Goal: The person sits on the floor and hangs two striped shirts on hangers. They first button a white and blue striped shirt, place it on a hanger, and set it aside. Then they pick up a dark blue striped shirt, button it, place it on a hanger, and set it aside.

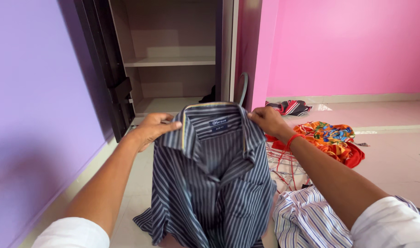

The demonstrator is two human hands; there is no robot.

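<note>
A dark blue shirt with thin white stripes (214, 183) hangs upright in front of me, collar at the top. My left hand (152, 128) pinches the left end of the collar. My right hand (269, 121), with a red thread on the wrist, grips the right end of the collar. The shirt's lower part bunches on the floor. A green hanger hook (243, 89) sticks up behind the collar.
An open wardrobe with bare shelves (171, 62) stands ahead. On the floor to the right lie red hangers (288, 165), an orange patterned cloth (331, 140), a light striped shirt (306, 218) and a folded striped cloth (290, 108). Purple wall left, pink wall right.
</note>
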